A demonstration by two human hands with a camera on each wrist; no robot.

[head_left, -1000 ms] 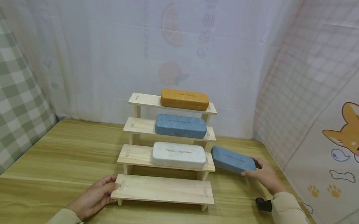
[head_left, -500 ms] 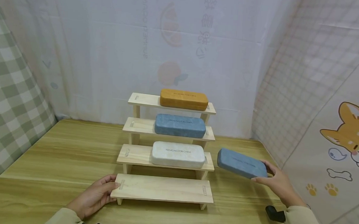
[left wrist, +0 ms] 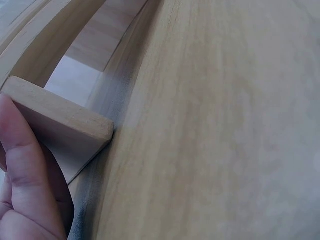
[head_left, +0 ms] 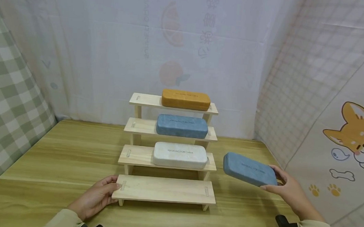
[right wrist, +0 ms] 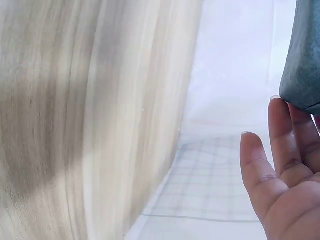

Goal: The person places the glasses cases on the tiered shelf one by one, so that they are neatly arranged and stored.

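A four-tier wooden stand [head_left: 165, 189] stands on the table, its lowest shelf bare. On its upper shelves sit an orange glasses case [head_left: 185, 100], a blue glasses case [head_left: 182, 126] and a white glasses case [head_left: 179, 155], from top down. My left hand [head_left: 96, 195] grips the left end of the lowest shelf; the left wrist view shows fingers [left wrist: 22, 165] against its wooden leg [left wrist: 65, 117]. To the right of the stand, my right hand [head_left: 289, 191] holds a second blue glasses case [head_left: 249, 169] by its right end, tilted above the table. That case's end [right wrist: 305, 75] shows in the right wrist view.
Wood-grain table [head_left: 59, 158] surrounds the stand. A pale printed curtain [head_left: 104, 65] hangs behind it, a green checked cloth [head_left: 10, 80] is at left, and a printed cloth with a cartoon dog [head_left: 361, 131] is at right.
My right hand has moved right and slightly nearer with the blue glasses case, widening its gap from the stand. My left hand stays on the lowest shelf.
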